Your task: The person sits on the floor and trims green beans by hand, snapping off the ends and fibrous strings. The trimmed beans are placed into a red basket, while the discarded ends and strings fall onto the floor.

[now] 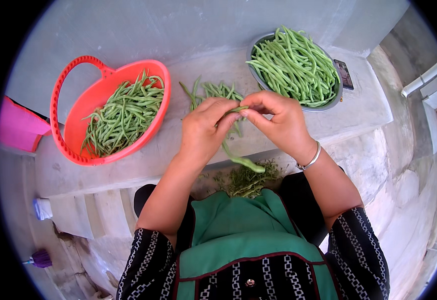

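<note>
— Head view first: what do the two hands have?

— Both pinch one green bean (pixel 231 145). The left hand (pixel 203 131) closes thumb and forefinger narrowly on its upper end, and the right hand (pixel 278 122) meets it there, fingertips (pixel 246 112) touching the same end from the other side. Neither hand is spread; both are curled tight on the pod.

— Which way does the bean run?

— Its long axis goes from the pinch down and toward the person, bending to their right. The upper end sits between the fingertips; the free lower tip (pixel 256 169) hangs below both hands, pointing toward the right wrist with its silver bangle (pixel 311 160).

— And around the fingers?

— Just beyond the fingertips, a small loose pile of beans (pixel 213 91) lies on the grey concrete ledge (pixel 358 110). Farther off past the right hand stands a metal bowl (pixel 334 97) heaped with long beans (pixel 293 62). Out past the left hand sits a red plastic basket (pixel 78 107) with a loop handle, holding more beans (pixel 123 115). Below the hands, nearer the body, a scatter of green trimmings (pixel 248 180) lies beside the green apron (pixel 243 225).

— Anything else?

— A small dark flat object (pixel 344 74) rests beside the bowl; what it is I cannot tell. A pink thing (pixel 21 125) shows at the far left edge.
</note>
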Demonstrator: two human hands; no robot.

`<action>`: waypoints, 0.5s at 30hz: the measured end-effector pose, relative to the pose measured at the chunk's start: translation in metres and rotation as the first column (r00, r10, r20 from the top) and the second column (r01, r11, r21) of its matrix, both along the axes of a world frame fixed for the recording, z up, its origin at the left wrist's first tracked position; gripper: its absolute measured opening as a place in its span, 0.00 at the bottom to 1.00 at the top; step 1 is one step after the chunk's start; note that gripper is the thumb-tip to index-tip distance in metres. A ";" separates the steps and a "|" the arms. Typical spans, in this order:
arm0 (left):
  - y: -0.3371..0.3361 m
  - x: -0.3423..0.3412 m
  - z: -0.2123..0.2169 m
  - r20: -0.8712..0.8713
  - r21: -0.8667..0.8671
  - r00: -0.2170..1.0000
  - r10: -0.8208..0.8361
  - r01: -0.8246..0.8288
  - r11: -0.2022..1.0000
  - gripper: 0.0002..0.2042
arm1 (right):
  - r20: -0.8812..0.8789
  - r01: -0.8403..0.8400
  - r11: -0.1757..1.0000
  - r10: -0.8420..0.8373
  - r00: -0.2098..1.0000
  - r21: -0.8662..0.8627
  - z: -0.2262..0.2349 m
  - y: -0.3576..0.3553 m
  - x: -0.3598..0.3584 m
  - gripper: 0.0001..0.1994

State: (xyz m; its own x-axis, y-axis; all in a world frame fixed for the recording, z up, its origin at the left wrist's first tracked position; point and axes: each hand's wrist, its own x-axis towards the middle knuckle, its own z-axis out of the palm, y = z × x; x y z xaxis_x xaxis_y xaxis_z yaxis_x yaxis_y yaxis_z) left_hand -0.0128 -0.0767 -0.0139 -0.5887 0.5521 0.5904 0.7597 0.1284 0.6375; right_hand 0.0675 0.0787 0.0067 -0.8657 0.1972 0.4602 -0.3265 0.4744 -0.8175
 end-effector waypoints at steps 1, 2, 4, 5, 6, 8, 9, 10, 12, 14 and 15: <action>-0.002 -0.001 -0.001 -0.050 -0.020 0.999 -0.005 0.004 1.000 0.14 | 0.010 -0.022 0.997 0.022 1.000 0.079 0.001 0.000 0.001 0.06; -0.005 -0.003 0.001 -0.100 -0.043 0.995 -0.010 0.005 0.999 0.13 | 0.021 -0.046 0.987 0.043 0.999 0.156 0.004 0.002 0.001 0.05; -0.009 -0.003 0.000 -0.154 -0.097 0.987 -0.042 0.027 0.995 0.12 | 0.100 -0.111 0.970 0.091 0.991 0.216 0.006 0.005 0.004 0.05; -0.010 -0.002 -0.002 -0.158 -0.126 0.985 -0.071 0.051 0.991 0.11 | 0.165 -0.146 0.969 0.114 0.980 0.199 0.006 0.008 0.006 0.04; -0.011 -0.001 -0.004 -0.161 -0.155 0.982 -0.100 0.075 0.985 0.11 | 0.229 -0.181 0.967 0.138 0.964 0.181 0.005 0.010 0.007 0.04; -0.015 0.001 -0.011 -0.250 -0.179 0.962 -0.113 0.069 0.981 0.10 | 0.317 -0.267 0.952 0.301 0.899 -0.148 -0.009 0.013 0.006 0.04; -0.016 0.002 -0.013 -0.294 -0.191 0.948 -0.122 0.067 0.979 0.10 | 0.337 -0.286 0.907 0.386 0.859 -0.310 -0.015 0.015 0.006 0.04; -0.017 0.003 -0.014 -0.313 -0.188 0.941 -0.130 0.072 0.979 0.10 | 0.373 -0.272 0.867 0.436 0.819 -0.417 -0.018 0.017 0.006 0.05; -0.021 0.006 -0.016 -0.348 -0.185 0.926 -0.144 0.083 0.979 0.11 | 0.418 -0.214 0.761 0.542 0.729 -0.613 -0.024 0.019 0.006 0.06; -0.022 0.011 -0.016 -0.366 -0.162 0.921 -0.138 0.083 0.983 0.11 | 0.391 -0.173 0.649 0.626 0.675 -0.741 -0.027 0.022 0.009 0.06; -0.023 0.013 -0.015 -0.375 -0.150 0.917 -0.135 0.084 0.985 0.11 | 0.370 -0.147 0.587 0.664 0.649 -0.796 -0.029 0.023 0.011 0.07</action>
State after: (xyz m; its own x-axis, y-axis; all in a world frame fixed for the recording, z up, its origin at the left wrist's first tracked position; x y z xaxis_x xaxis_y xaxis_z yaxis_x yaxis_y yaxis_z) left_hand 0.0003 -0.0995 -0.0293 -0.2639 0.6858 0.6782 0.9558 0.0913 0.2796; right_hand 0.0783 0.1013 -0.0218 -0.9344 -0.2464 -0.2571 0.3284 -0.3168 -0.8898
